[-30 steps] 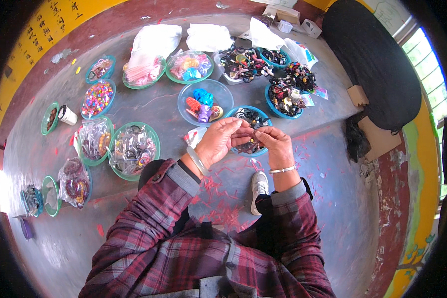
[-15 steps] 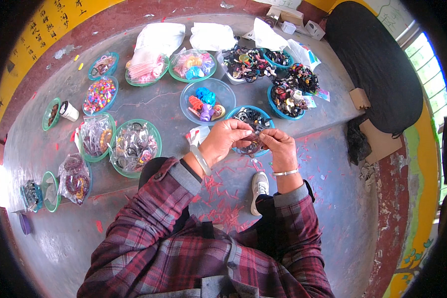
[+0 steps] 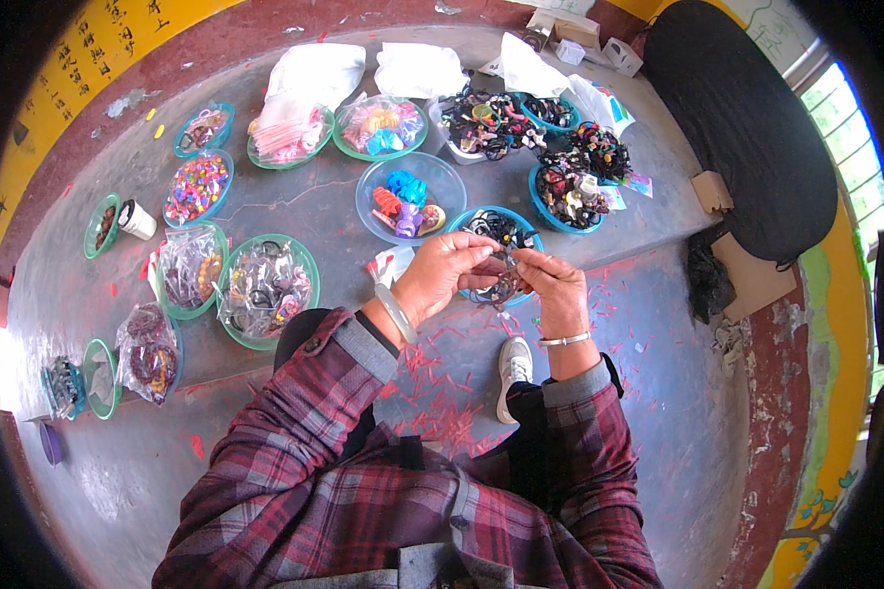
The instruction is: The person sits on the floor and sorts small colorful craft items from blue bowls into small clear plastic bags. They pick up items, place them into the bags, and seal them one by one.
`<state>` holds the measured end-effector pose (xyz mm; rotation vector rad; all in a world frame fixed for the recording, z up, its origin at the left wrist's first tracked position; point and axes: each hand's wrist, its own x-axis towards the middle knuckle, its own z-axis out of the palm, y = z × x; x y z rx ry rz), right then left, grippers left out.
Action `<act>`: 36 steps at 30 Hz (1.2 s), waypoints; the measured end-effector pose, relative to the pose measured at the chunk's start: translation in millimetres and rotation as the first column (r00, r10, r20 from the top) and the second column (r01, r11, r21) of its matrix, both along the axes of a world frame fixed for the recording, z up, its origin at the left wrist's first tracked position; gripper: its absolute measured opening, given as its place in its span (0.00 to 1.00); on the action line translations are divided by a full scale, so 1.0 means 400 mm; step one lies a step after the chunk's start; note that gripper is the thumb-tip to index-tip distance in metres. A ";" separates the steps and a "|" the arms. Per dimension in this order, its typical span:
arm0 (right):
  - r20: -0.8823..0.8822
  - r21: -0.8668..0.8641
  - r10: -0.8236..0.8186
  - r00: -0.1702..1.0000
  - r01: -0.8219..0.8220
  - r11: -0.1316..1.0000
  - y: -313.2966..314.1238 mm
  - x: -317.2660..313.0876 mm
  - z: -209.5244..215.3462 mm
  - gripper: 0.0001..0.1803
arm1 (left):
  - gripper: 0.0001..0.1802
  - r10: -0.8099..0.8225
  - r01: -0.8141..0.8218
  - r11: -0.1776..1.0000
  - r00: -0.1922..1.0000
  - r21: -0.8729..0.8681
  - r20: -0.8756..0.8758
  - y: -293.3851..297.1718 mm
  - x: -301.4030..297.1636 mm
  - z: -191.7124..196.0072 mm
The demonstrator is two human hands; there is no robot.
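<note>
My left hand and my right hand are close together, with their thumbs and forefingers pinched. Whatever lies between the fingertips is thin and dark, too small to name. Below them stands a blue bowl holding a heap of black hair ties, partly hidden by my fingers. A white piece of paper or plastic lies beside my left wrist. Just beyond the hands is a clear blue bowl with blue, red and purple bundles in it.
More bowls of hair accessories stand at the right and left. White bags lie at the back. Red scraps litter the lower floor around my shoe. A raised ledge runs across, with a black oval cover at right.
My hands stay almost in place above the bowl. Their fingertips have shifted slightly, with the small dark thing still between them.
</note>
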<state>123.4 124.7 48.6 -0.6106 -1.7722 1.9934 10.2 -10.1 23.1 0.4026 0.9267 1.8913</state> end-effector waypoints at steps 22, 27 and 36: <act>-0.038 0.409 0.154 0.987 -0.126 0.904 0.027 0.011 -0.022 0.13 | 0.11 -0.034 0.034 0.999 0.998 0.002 0.053 0.007 -0.012 -0.001; -0.239 0.320 0.196 0.951 -0.114 0.941 -0.105 0.075 0.187 0.26 | 0.08 0.188 -0.185 0.981 0.982 -0.062 0.033 -0.019 -0.026 -0.015; 0.104 0.907 0.922 0.374 -0.415 0.066 -0.274 0.248 0.419 0.17 | 0.08 0.141 -0.136 0.988 0.987 -0.067 0.076 -0.006 -0.017 -0.013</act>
